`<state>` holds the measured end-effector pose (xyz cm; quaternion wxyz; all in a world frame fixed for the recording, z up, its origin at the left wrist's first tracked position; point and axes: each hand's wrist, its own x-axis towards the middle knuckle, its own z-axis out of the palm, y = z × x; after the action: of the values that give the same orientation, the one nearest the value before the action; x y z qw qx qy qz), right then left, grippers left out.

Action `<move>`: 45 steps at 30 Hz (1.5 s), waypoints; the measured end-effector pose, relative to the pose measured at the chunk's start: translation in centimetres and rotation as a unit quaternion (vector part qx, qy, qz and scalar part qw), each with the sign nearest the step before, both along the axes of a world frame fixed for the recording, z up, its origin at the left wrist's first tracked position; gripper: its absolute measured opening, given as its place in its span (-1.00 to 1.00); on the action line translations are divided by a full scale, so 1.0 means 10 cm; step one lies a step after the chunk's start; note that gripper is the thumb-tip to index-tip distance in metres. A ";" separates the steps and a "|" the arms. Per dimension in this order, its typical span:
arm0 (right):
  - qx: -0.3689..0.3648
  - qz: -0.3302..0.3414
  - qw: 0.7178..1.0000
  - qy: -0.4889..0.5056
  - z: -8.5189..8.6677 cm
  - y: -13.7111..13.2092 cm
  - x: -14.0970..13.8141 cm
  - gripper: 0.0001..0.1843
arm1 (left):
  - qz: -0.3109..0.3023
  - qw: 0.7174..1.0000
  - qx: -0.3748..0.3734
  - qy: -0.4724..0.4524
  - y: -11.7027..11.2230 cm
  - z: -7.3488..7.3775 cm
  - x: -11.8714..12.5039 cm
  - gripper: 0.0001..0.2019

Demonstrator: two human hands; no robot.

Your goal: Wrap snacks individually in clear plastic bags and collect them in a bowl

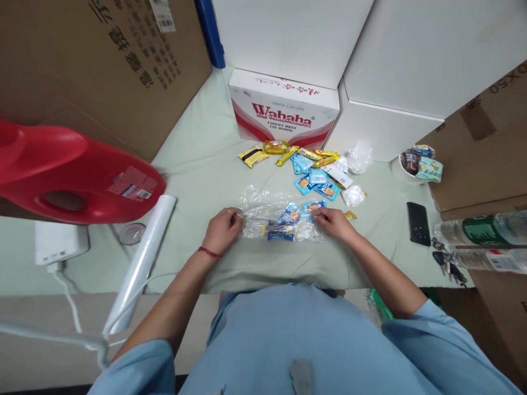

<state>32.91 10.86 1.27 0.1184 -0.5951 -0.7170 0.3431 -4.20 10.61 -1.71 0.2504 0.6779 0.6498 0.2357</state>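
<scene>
A sheet of clear plastic wrap [257, 206] lies on the cloth-covered table in front of me, crinkled and see-through. At its left edge my left hand [222, 229] is closed, thumb and fingers pinching the film. My right hand [334, 224] pinches the wrap's right side. Between the hands are a dark blue and yellow snack packet [280, 230] and a blue snack packet [291, 213], with film about them. Another blue packet [314, 206] lies just by my right fingertips. Part of a small yellow wrapper [349, 215] shows beside the right hand.
Behind the wrap are several snack packets [318, 176], crumpled clear plastic [359, 157] and a Wahaha carton [284, 112]. A white roll [142, 263] and red jug [82, 175] stand left. On the right are a filled cup [405, 171], phone [419, 223], keys [447, 263] and bottles [486, 227].
</scene>
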 end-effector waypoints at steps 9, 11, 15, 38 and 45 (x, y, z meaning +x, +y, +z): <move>0.105 0.063 0.965 -0.230 0.37 0.35 -0.24 -0.69 | 0.187 0.955 0.220 0.065 -0.41 0.28 -0.08 -0.65; 0.119 0.097 0.965 -0.213 0.34 0.48 -0.41 -0.67 | 0.155 0.949 0.264 0.075 -0.56 0.38 0.06 -0.68; 0.127 0.126 0.959 -0.220 0.15 0.73 -0.80 -0.59 | -0.062 0.970 0.221 0.084 -0.70 0.41 0.47 -0.55; 0.122 0.373 0.910 -0.136 -0.06 -0.18 -0.75 -0.45 | -0.005 0.978 0.095 -0.187 -0.45 -0.25 0.47 -0.68; 0.067 0.318 0.940 -0.099 -0.02 -0.19 -0.86 -0.46 | 0.287 0.941 0.087 -0.154 -0.33 -0.26 0.28 -0.54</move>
<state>24.33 8.95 1.05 -0.0286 -0.3575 -0.8985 0.2532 -1.41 7.34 -4.36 0.2095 0.4366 0.7474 0.4549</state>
